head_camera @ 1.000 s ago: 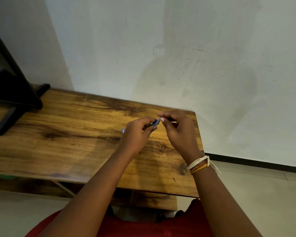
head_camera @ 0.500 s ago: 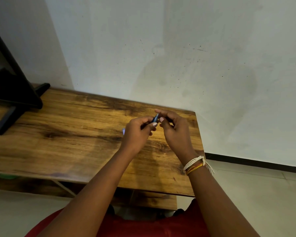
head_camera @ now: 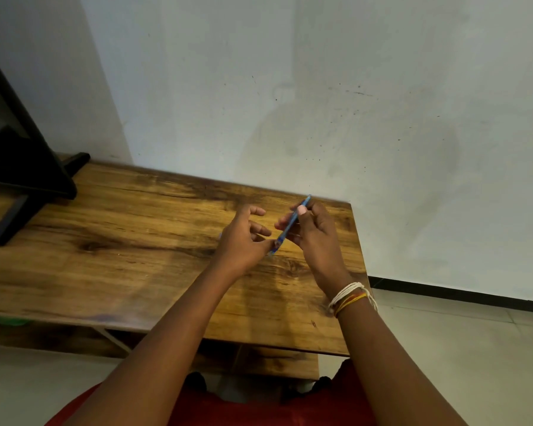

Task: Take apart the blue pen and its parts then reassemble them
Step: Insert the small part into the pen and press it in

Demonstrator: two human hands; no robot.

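Two hands part now — the right hand (head_camera: 313,232) alone pinches the blue pen (head_camera: 290,224) above the tabletop (head_camera: 136,241); the left hand (head_camera: 243,241) has let go, fingers loose — perhaps a part just came free.

Two hands meet above the right end of a wooden table (head_camera: 111,259) set against a wall (head_camera: 320,87). The right hand (head_camera: 316,238) holds a pen (head_camera: 290,224) slantwise, upper end toward the table's far right corner, lower end beside the left hand (head_camera: 243,241). A stand (head_camera: 28,179) sits on the table's far left corner.
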